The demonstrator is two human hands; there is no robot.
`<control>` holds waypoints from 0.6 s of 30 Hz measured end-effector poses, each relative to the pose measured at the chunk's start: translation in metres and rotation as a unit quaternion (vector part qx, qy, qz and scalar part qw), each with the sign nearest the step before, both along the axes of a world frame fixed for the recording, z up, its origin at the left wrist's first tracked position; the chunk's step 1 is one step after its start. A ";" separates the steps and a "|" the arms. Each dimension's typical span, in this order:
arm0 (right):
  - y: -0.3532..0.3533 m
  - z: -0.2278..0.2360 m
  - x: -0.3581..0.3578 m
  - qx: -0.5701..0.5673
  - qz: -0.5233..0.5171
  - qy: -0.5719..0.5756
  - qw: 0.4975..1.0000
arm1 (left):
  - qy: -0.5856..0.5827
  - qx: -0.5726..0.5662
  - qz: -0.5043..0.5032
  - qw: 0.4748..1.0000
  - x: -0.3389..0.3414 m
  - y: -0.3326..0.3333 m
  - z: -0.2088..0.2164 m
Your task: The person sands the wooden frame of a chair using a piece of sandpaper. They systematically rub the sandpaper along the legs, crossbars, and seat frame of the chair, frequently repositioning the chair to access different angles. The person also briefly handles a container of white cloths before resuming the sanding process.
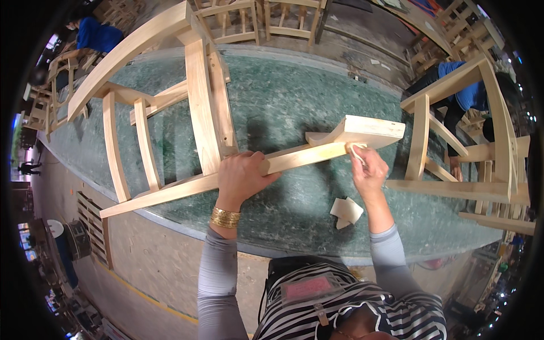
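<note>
One wooden frame [202, 102], just ahead of your left hand [241, 177].
It clasps the rail [306, 158], likely steadying; right hand [370, 171] pinches a pale pad [357, 146] against wood, loose sheets [347, 211] nearer you than those fingertips [358, 165].

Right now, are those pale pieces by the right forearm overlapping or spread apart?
Overlapping: the pale pieces lie partly atop one another on the green tabletop.

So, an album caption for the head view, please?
Left grip on a wooden frame, right grip holding a pale scrap against it.
</note>
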State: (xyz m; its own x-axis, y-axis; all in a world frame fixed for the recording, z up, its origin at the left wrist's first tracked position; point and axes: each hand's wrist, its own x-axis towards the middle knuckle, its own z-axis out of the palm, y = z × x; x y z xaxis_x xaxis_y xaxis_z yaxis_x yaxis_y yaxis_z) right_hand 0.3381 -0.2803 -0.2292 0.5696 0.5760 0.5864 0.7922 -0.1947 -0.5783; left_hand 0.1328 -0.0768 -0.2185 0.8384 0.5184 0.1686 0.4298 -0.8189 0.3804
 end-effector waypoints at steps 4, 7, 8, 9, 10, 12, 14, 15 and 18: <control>-0.003 0.003 0.001 -0.001 -0.002 0.008 1.000 | -0.007 0.016 -0.004 1.000 0.000 0.000 0.000; 0.007 0.001 -0.005 -0.010 0.031 -0.035 0.999 | 0.006 0.009 -0.006 1.000 0.000 -0.001 0.000; 0.011 0.001 -0.006 -0.021 0.039 -0.035 0.998 | 0.008 0.008 -0.007 1.000 0.000 -0.001 0.001; 0.013 0.001 -0.007 -0.048 0.049 -0.027 0.997 | 0.006 0.004 -0.005 1.000 0.000 -0.001 0.001; 0.013 0.003 -0.007 -0.045 0.047 -0.022 0.998 | 0.006 0.007 -0.007 1.000 0.000 -0.001 0.001; 0.011 0.007 -0.004 -0.025 0.030 -0.053 0.998 | 0.001 -0.001 -0.002 1.000 -0.001 -0.001 0.000; 0.006 0.012 -0.001 -0.004 0.018 -0.034 0.999 | -0.011 0.013 -0.006 1.000 -0.001 0.000 -0.001; 0.005 0.013 -0.001 -0.021 0.021 -0.022 0.999 | -0.017 0.015 -0.007 1.000 -0.001 0.000 -0.001; 0.008 0.013 -0.003 -0.024 0.048 -0.018 0.998 | -0.014 0.009 -0.008 1.000 0.000 0.001 -0.001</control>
